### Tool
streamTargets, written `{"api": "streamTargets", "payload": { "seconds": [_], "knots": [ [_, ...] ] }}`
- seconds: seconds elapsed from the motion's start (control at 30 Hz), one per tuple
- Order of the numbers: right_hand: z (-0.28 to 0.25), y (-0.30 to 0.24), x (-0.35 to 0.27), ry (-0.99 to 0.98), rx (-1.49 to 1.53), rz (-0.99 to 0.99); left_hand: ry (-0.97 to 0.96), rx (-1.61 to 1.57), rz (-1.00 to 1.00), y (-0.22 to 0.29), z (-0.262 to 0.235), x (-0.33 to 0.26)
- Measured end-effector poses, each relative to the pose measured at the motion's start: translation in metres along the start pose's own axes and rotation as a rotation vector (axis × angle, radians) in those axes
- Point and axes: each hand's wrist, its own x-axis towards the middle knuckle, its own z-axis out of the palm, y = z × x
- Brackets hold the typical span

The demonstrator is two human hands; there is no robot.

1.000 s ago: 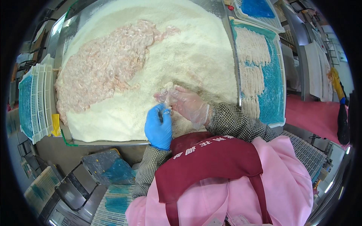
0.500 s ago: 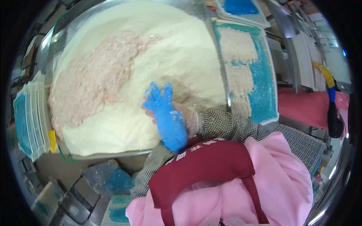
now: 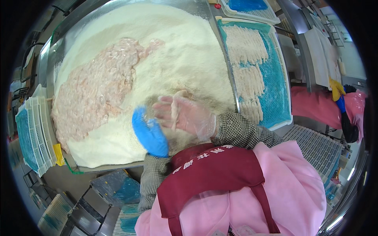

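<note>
My right hand (image 3: 193,118), in a clear plastic glove, is turned palm up over the flour. A pale strip of raw meat (image 3: 174,112) lies across its fingers. Just to the left, apart from it, is my left hand (image 3: 151,135) in a blue glove, seen side-on and slightly blurred, fingers stretched out with nothing visible in them. Beneath both hands spreads a wide bed of cream-coloured flour (image 3: 173,65) in a metal-edged trough. A large heap of wet pink meat pieces (image 3: 96,84) rests on the flour at the left.
Right of the trough, a white tray with a teal lining (image 3: 275,82) bears three rows of coated meat strips (image 3: 250,80). Another blue-lined tray (image 3: 252,6) sits beyond it. Stacked trays (image 3: 37,131) stand at the far left. A co-worker in a pink apron (image 3: 317,104) is at the right.
My left hand has moved off the right hand, leftward and slightly down. My right hand, mostly covered before, now shows its palm with the meat strip on it.
</note>
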Motion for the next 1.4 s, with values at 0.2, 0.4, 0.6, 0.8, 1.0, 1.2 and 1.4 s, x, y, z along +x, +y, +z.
{"api": "streamTargets", "payload": {
  "seconds": [0.2, 0.4, 0.6, 0.8, 1.0, 1.2, 1.4],
  "knots": [
    [0.012, 0.039, -0.010, -0.051, -0.276, -0.561, -0.168, 0.019, 0.427, 0.085, 0.013, 0.000],
    [-0.011, -0.133, -0.069, 0.345, -0.452, -0.406, -0.207, 0.060, 0.304, 0.035, 0.007, -0.005],
    [-0.062, -0.353, -0.113, 0.982, -1.160, -0.714, -0.363, 0.354, 0.241, -0.037, -0.009, -0.052],
    [-0.201, -0.438, -0.134, 1.433, -1.870, 0.007, -0.319, 0.428, 0.207, -0.053, 0.002, -0.059],
    [-0.256, -0.455, -0.120, 1.335, -1.432, -0.480, -0.318, 0.468, 0.192, -0.059, 0.003, -0.063],
    [-0.213, -0.446, -0.111, 0.675, -1.004, -0.626, -0.324, 0.464, 0.191, -0.063, 0.002, -0.061],
    [-0.215, -0.406, -0.177, 1.040, -1.444, -0.189, -0.322, 0.446, 0.177, -0.054, 0.003, -0.061]
  ]
}}
